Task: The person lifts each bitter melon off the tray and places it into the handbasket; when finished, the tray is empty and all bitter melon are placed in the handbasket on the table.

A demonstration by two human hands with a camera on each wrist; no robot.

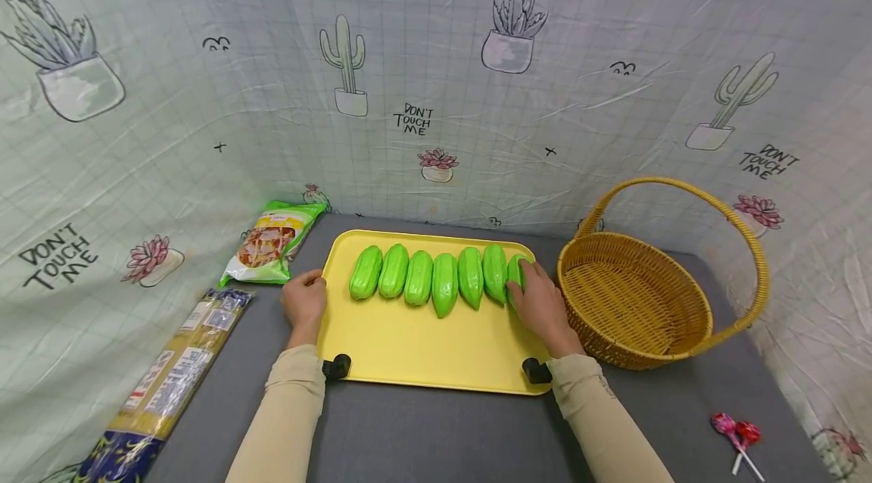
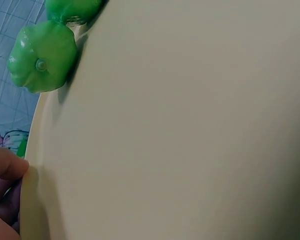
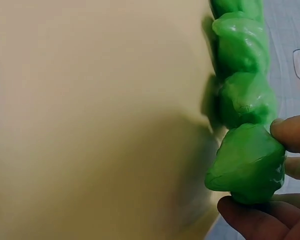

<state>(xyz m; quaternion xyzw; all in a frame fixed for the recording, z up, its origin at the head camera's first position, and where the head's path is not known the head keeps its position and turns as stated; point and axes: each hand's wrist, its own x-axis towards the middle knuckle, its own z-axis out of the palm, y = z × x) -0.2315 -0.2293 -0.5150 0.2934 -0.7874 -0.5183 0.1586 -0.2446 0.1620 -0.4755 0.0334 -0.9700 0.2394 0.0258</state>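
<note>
Several glossy green ridged gourds [image 1: 445,282] lie side by side in a row across the upper part of a yellow tray [image 1: 436,350]. My right hand [image 1: 543,305] grips the rightmost green gourd [image 3: 247,162] between thumb and fingers, at the row's right end; the head view shows only part of that gourd. At the tray's left side, my left hand [image 1: 305,301] pinches the rim, with the thumb on the edge in the left wrist view. The stem end of the leftmost gourd [image 2: 42,57] shows there too, apart from the hand.
A wicker basket [image 1: 681,286] with a tall handle stands right of the tray, close to my right hand. Left are a green food packet [image 1: 272,243] and a long noodle pack [image 1: 170,384]. Two lollipops [image 1: 736,434] lie at the front right. A printed curtain [image 1: 436,74] hangs behind.
</note>
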